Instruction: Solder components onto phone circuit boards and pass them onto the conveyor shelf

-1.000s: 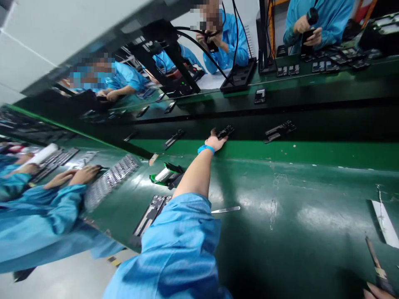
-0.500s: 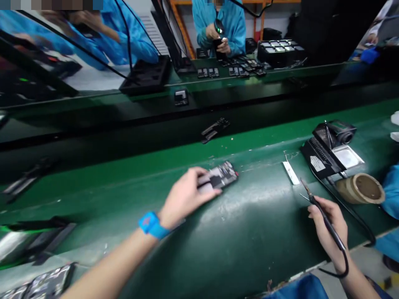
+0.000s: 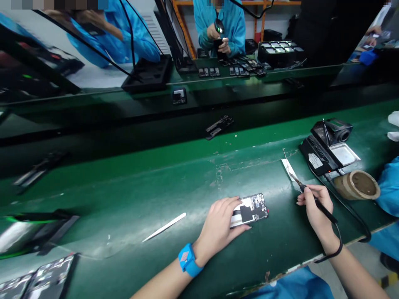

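On the green workbench [image 3: 124, 195], near its front edge, I have one opened phone [image 3: 254, 211] under the left hand [image 3: 219, 222] — fingers over its far side, thumb along the near one, gripping it flat, so one end is hidden from me. My right hand [image 3: 317, 220] has its fingers closed round one soldering iron [image 3: 326, 211], the tip at a white strip [image 3: 286, 164]; touching or just above, I cannot tell. I count two more opened phones [image 3: 51, 276] at lower left, partly out of view, and one pair of tweezers [image 3: 165, 227] between them and the phone. Beyond the right hand stand one brown pot [image 3: 343, 185] — contents unclear — and one soldering station [image 3: 316, 153] beside a shallow pale tray [image 3: 344, 153]. Across the dark belt [image 3: 149, 135], a black box [image 3: 274, 58] carries silvery rectangles in rows, and a co-worker [image 3: 202, 25] holds a handheld scanner [image 3: 219, 25].
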`<state>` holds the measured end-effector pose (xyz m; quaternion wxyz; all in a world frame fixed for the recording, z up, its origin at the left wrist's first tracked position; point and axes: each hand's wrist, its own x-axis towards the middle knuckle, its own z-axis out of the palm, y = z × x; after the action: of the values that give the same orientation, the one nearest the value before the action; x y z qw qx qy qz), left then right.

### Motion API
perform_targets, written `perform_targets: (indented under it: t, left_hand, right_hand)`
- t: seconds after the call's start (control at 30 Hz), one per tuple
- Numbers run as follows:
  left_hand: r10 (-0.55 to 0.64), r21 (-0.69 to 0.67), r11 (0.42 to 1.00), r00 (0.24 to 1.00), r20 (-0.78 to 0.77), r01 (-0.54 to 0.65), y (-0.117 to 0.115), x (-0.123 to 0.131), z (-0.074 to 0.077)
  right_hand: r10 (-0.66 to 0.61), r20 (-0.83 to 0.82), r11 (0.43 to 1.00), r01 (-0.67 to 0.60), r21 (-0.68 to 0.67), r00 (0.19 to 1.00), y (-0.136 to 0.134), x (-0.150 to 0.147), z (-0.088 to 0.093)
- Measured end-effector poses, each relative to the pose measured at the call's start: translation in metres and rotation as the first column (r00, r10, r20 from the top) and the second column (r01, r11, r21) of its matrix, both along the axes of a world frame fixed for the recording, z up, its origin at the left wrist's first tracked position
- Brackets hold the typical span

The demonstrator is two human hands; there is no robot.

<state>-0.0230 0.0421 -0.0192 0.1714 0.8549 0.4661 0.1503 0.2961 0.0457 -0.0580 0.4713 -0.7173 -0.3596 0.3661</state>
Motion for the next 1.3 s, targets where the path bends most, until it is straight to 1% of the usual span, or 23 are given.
perform_targets:
  t: [0.13, 0.27, 0.33, 0.4, 0.47, 0.53, 0.57, 0.6, 0.63, 0.67, 0.7, 0.73, 0.77, 0.83, 0.9, 0.97, 1.0, 1.03, 1.07, 1.13, 1.17, 1.23, 1.3]
  left_hand:
    - [-0.009, -0.011, 1.0, 1.0, 0.005, 0.009, 0.0, 0.001, -0.001]
    - [-0.01, -0.026, 1.0, 1.0, 0.017, 0.01, -0.001, 0.003, 0.0]
    - [-0.014, -0.036, 0.999, 0.999, 0.039, 0.015, 0.0, 0.001, 0.005]
    - [-0.009, -0.032, 0.999, 0.998, 0.054, 0.011, 0.001, -0.007, 0.015]
    - [0.049, 0.012, 0.999, 0.999, 0.02, -0.05, 0.001, -0.023, 0.028]
    - [0.184, 0.116, 0.978, 0.98, -0.081, -0.174, -0.004, -0.046, 0.04]
    - [0.253, 0.182, 0.957, 0.955, -0.151, -0.225, -0.009, -0.059, 0.045]
    - [0.309, 0.238, 0.937, 0.923, -0.228, -0.255, -0.016, -0.072, 0.048]
    - [0.347, 0.283, 0.922, 0.887, -0.304, -0.264, -0.024, -0.085, 0.05]
    - [0.371, 0.316, 0.913, 0.846, -0.383, -0.257, -0.033, -0.097, 0.051]
    - [0.383, 0.34, 0.909, 0.803, -0.457, -0.24, -0.041, -0.107, 0.051]
    - [0.381, 0.355, 0.91, 0.775, -0.504, -0.216, -0.049, -0.116, 0.05]
    - [0.361, 0.356, 0.916, 0.768, -0.528, -0.186, -0.055, -0.124, 0.048]
    - [0.31, 0.354, 0.927, 0.79, -0.529, -0.127, -0.062, -0.134, 0.045]
    - [0.287, 0.379, 0.921, 0.813, -0.507, -0.089, -0.063, -0.137, 0.046]
    - [0.306, 0.414, 0.905, 0.829, -0.468, -0.1, -0.061, -0.135, 0.05]
    - [0.328, 0.42, 0.897, 0.845, -0.422, -0.139, -0.061, -0.131, 0.054]
    - [0.36, 0.414, 0.887, 0.866, -0.346, -0.203, -0.062, -0.125, 0.057]
    - [0.395, 0.38, 0.878, 0.888, -0.234, -0.29, -0.064, -0.119, 0.061]
    - [0.463, 0.221, 0.862, 0.886, 0.02, -0.455, -0.072, -0.102, 0.067]
    - [0.483, 0.112, 0.86, 0.865, 0.134, -0.497, -0.077, -0.092, 0.069]
    - [0.459, -0.076, 0.885, 0.834, 0.306, -0.459, -0.088, -0.074, 0.068]
    - [0.443, -0.201, 0.896, 0.796, 0.412, -0.395, -0.099, -0.059, 0.062]
  right_hand:
    - [0.018, 0.006, 1.0, -0.018, -0.016, 1.0, -0.001, 0.001, -0.001]
    - [0.018, 0.008, 1.0, -0.018, 0.002, 1.0, 0.001, -0.001, 0.001]
    - [0.021, -0.011, 1.0, -0.021, 0.021, 1.0, 0.0, -0.002, 0.002]
    - [0.013, -0.018, 0.998, -0.012, 0.068, 1.0, -0.004, -0.002, 0.002]
    - [-0.01, 0.022, 0.99, 0.007, 0.142, 1.0, -0.012, -0.001, 0.001]
    - [0.048, 0.121, 0.979, -0.071, 0.19, 0.991, -0.018, 0.002, 0.0]
    - [0.128, 0.198, 0.965, -0.168, 0.201, 0.972, -0.02, 0.002, 0.0]
    - [0.245, 0.291, 0.927, -0.312, 0.209, 0.925, -0.021, 0.002, 0.001]
    - [0.356, 0.393, 0.863, -0.459, 0.21, 0.848, -0.02, 0.001, 0.003]
    - [0.453, 0.465, 0.771, -0.596, 0.223, 0.761, -0.017, -0.002, 0.005]
    - [0.52, 0.517, 0.68, -0.696, 0.231, 0.68, -0.014, -0.005, 0.006]
    - [0.552, 0.551, 0.623, -0.749, 0.226, 0.626, -0.009, -0.009, 0.008]
    - [0.582, 0.564, 0.584, -0.784, 0.211, 0.586, -0.004, -0.014, 0.009]
    - [0.636, 0.574, 0.519, -0.837, 0.177, 0.516, 0.007, -0.022, 0.009]
    - [0.691, 0.558, 0.467, -0.873, 0.139, 0.459, 0.016, -0.028, 0.008]
    - [0.728, 0.536, 0.444, -0.89, 0.106, 0.427, 0.02, -0.034, 0.007]
    - [0.741, 0.526, 0.438, -0.894, 0.093, 0.417, 0.019, -0.037, 0.007]
    - [0.753, 0.515, 0.433, -0.898, 0.08, 0.409, 0.018, -0.04, 0.007]
    - [0.762, 0.505, 0.427, -0.901, 0.077, 0.405, 0.016, -0.044, 0.008]
    - [0.775, 0.485, 0.413, -0.905, 0.097, 0.406, 0.01, -0.053, 0.009]
    - [0.782, 0.47, 0.406, -0.906, 0.115, 0.41, 0.007, -0.056, 0.01]
    - [0.797, 0.437, 0.392, -0.908, 0.15, 0.416, 0.002, -0.061, 0.012]
    - [0.799, 0.416, 0.395, -0.901, 0.181, 0.434, -0.001, -0.062, 0.013]
